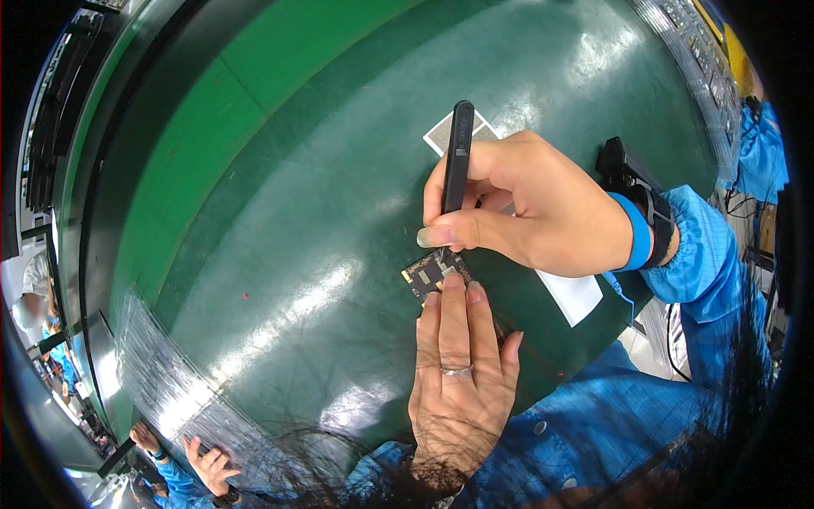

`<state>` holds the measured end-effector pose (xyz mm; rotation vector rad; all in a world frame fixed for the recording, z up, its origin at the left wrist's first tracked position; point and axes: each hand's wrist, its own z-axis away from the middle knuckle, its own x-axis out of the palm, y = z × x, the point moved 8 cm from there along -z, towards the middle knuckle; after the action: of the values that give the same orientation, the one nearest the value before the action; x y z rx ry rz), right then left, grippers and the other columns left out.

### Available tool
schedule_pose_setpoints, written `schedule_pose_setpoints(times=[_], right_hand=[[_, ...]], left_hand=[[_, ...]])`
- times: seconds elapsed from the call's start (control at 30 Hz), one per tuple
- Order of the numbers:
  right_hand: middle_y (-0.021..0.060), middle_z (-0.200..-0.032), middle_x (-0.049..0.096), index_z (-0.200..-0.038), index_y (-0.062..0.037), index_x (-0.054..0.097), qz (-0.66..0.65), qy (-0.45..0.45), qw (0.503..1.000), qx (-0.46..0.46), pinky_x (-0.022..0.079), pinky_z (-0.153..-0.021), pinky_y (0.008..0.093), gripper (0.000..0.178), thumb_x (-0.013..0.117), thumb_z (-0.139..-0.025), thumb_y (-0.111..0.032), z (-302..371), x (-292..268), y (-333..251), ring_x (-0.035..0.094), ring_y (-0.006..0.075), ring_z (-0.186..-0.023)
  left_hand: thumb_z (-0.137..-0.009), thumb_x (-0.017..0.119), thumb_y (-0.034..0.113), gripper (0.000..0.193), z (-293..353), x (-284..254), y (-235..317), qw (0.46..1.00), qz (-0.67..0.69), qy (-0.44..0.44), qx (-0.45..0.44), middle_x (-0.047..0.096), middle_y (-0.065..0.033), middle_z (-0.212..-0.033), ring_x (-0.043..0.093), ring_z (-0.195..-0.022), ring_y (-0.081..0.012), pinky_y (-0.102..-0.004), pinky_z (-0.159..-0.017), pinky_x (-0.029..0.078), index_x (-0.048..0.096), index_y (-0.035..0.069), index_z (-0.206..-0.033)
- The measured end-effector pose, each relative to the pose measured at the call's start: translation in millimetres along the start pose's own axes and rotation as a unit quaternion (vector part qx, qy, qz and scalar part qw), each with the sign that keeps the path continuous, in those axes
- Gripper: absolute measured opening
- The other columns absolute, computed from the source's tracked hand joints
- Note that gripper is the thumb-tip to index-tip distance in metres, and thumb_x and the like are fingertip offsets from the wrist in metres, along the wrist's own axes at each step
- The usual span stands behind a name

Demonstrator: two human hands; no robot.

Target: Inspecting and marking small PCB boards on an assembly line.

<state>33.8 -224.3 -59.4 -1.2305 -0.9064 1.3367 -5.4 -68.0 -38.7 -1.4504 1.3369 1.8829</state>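
My left hand (462,365) lies stretched out, with its fingertips pressed on a small dark circuit board (429,273) on the green table. The fingers cover the board's near part. My right hand (551,208) is closed around a slim black pen-shaped tool (458,161), held nearly upright. The tool's lower end is at the board's far edge, partly hidden by the thumb and fingertips. Beyond the right hand, a white sheet with grey patches (442,134) shows in part.
White paper (573,299) lies under the right wrist. Clear plastic trays (182,394) stand at lower left, beside another person's hands (209,465); more trays (695,68) stand at upper right. A black object (621,161) sits near my wrist. A blue cord (621,291) hangs off the table edge.
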Motion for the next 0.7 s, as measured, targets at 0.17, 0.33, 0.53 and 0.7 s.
schedule_pose_setpoints(times=[0.17, 0.33, 0.53, 0.7], right_hand=[[0.01, -0.092, 0.075, -0.106, 0.0035, 0.065, 0.017, 0.012, 1.0, -0.016, 0.062, -0.074, 0.0278, 0.012, 0.072, -0.097, -0.003, 1, -2, 1, 0.075, 0.0157, -0.087], [0.0085, -0.079, 0.07, -0.095, -0.0009, 0.071, -0.011, 0.044, 0.999, -0.024, 0.051, -0.063, 0.0327, 0.021, 0.08, -0.093, -0.02, -3, 0, -1, 0.065, 0.0173, -0.071], [0.0095, -0.084, 0.072, -0.097, 0.0007, 0.073, -0.022, 0.035, 0.999, -0.004, 0.055, -0.069, 0.0302, 0.019, 0.081, -0.092, -0.017, 1, -9, 0, 0.07, 0.0172, -0.078], [0.0115, -0.105, 0.074, -0.104, 0.002, 0.078, -0.003, -0.019, 0.991, -0.134, 0.061, -0.085, 0.0282, 0.017, 0.081, -0.087, 0.003, 6, -22, -30, 0.073, 0.0174, -0.096]], left_hand=[[-0.095, 0.075, 0.023, 0.062, -1, 1, 2, 1.0, -0.003, 0.003, 0.004, 0.049, -0.028, -0.151, 0.06, -0.126, -0.0454, -0.0467, -0.101, 0.059, 0.053, -0.008, -0.144], [-0.097, 0.074, 0.027, 0.061, -3, -2, 1, 0.999, -0.027, 0.015, -0.011, 0.052, -0.0276, -0.149, 0.061, -0.124, -0.0441, -0.0458, -0.101, 0.059, 0.054, -0.008, -0.142], [-0.097, 0.072, 0.034, 0.061, -8, 1, 7, 0.997, -0.068, 0.03, -0.001, 0.054, -0.0275, -0.147, 0.063, -0.12, -0.0416, -0.0445, -0.099, 0.06, 0.054, -0.006, -0.139], [-0.095, 0.075, 0.038, 0.064, -6, -2, 8, 0.995, -0.093, 0.028, -0.015, 0.054, -0.0252, -0.148, 0.064, -0.12, -0.0403, -0.0431, -0.097, 0.06, 0.054, -0.004, -0.139]])
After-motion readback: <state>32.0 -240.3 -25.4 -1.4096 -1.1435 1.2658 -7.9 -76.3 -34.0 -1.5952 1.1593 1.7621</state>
